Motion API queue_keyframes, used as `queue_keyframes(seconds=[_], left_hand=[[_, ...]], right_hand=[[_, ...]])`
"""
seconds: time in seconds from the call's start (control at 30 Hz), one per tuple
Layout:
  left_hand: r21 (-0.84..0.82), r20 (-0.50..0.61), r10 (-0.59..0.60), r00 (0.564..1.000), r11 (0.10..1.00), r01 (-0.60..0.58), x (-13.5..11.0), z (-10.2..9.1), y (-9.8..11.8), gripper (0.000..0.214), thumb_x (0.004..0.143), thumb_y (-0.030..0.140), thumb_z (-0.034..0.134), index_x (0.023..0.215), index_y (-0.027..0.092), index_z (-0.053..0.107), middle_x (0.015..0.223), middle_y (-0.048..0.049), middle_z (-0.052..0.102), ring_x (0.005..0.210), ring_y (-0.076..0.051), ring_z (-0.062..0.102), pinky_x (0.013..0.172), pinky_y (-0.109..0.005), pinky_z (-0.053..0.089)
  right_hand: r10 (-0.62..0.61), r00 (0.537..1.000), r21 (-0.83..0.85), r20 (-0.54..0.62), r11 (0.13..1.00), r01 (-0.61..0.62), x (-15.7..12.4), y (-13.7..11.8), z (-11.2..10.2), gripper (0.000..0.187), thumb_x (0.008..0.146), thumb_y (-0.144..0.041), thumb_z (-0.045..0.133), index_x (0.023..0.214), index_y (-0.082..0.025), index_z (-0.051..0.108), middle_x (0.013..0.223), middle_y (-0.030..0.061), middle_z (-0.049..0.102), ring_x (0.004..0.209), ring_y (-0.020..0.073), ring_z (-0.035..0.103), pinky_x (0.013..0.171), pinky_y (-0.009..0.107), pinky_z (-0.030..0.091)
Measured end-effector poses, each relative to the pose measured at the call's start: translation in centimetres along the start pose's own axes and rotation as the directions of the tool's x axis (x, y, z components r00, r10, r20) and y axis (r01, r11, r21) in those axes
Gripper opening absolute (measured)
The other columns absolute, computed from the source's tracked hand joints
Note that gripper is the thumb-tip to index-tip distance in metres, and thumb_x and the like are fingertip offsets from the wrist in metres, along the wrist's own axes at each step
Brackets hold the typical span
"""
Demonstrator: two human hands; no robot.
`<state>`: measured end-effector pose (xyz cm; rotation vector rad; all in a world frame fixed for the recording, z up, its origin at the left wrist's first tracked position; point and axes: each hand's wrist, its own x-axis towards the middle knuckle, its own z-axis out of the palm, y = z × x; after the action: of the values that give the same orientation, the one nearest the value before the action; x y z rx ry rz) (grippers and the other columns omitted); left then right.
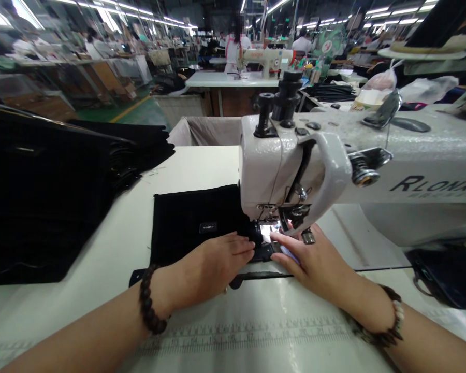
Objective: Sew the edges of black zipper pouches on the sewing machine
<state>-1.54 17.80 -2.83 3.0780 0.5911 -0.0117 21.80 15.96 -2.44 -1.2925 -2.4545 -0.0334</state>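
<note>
A black fabric panel [178, 207] with a small label [208, 227] lies flat on the table, its right edge beneath the head of a white sewing machine [279, 166]. My left hand [213, 261] rests on the panel's near edge, fingers stretched out toward the lit needle area. A black strip [264, 253] lies between my two hands, close to the needle. My right hand [314, 256] is just right of the needle, index finger extended and thumb apart. A small lilac-coloured object [289, 253] shows between that thumb and index finger; most of it is hidden. The machine head partly covers my right fingers.
A tall stack of black pieces [54, 197] stands on the left. A printed ruler [241, 336] runs along the table's front. At the far right lies a black item [450, 274]. Behind are a cloth-lined bin [209, 129], another sewing machine [266, 57] and several people.
</note>
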Motion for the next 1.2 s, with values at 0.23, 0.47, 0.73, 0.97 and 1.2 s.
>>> queue_keyframes(seconds=[0.23, 0.47, 0.73, 0.97, 1.2], left_hand=[[-0.498, -0.091, -0.257, 0.962, 0.848, 0.18, 0.0, -0.5, -0.8, 0.03, 0.088, 0.01, 0.04, 0.114, 0.011, 0.056, 0.117, -0.0055, 0.06, 0.112, -0.012, 0.052, 0.1, -0.026, 0.039], [-0.721, -0.13, -0.376, 0.918, 0.671, 0.172, -0.2, -0.4, -1.0, 0.027, 0.088, 0.011, 0.042, 0.108, 0.014, 0.06, 0.11, -0.0053, 0.063, 0.103, -0.013, 0.058, 0.092, -0.029, 0.046], [-0.026, -0.047, -0.009, 0.999, 1.0, 0.008, -0.1, 0.2, 1.0, 0.035, 0.085, 0.018, 0.05, 0.118, 0.006, 0.049, 0.124, -0.0113, 0.053, 0.117, -0.021, 0.046, 0.104, -0.036, 0.034], [0.028, -0.081, 0.006, 0.997, 1.0, -0.004, 0.2, 0.3, 0.6, 0.031, 0.089, 0.02, 0.044, 0.116, 0.007, 0.048, 0.123, -0.009, 0.054, 0.117, -0.017, 0.046, 0.104, -0.033, 0.033], [-0.04, -0.016, -0.067, 0.998, 0.997, 0.066, 1.0, 0.5, -0.7, 0.034, 0.085, 0.01, 0.047, 0.118, 0.008, 0.048, 0.126, -0.0066, 0.052, 0.119, -0.017, 0.044, 0.105, -0.029, 0.033]], right_hand=[[0.003, 0.997, 0.112, 0.079, 0.994, -0.012, 0.5, 0.2, -0.3, 0.029, 0.077, -0.038, 0.061, 0.099, -0.019, 0.062, 0.086, 0.0088, 0.058, 0.082, 0.0227, 0.051, 0.068, 0.035, 0.044], [-0.177, 0.928, 0.366, 0.328, 0.929, 0.048, 0.9, 1.5, -1.6, 0.04, 0.088, -0.043, 0.045, 0.06, -0.017, 0.057, 0.061, -0.0008, 0.053, 0.061, 0.0123, 0.049, 0.062, 0.027, 0.04], [-0.172, 0.985, 0.095, -0.009, 0.98, 0.173, -0.1, -0.1, -1.3, 0.037, 0.091, -0.039, 0.038, 0.099, -0.012, 0.063, 0.082, 0.0109, 0.061, 0.074, 0.0204, 0.055, 0.067, 0.036, 0.043], [-0.224, 0.974, -0.053, 0.024, 0.973, 0.225, 0.4, -1.7, 0.8, 0.04, 0.095, -0.029, 0.03, 0.091, -0.01, 0.065, 0.07, 0.0063, 0.061, 0.058, 0.0135, 0.053, 0.054, 0.027, 0.039], [-0.132, 0.99, -0.148, 0.058, 0.979, 0.139, 0.8, -1.1, 1.3, 0.021, 0.082, -0.03, 0.057, 0.093, -0.014, 0.064, 0.078, 0.0065, 0.067, 0.065, 0.0186, 0.058, 0.059, 0.03, 0.041]])
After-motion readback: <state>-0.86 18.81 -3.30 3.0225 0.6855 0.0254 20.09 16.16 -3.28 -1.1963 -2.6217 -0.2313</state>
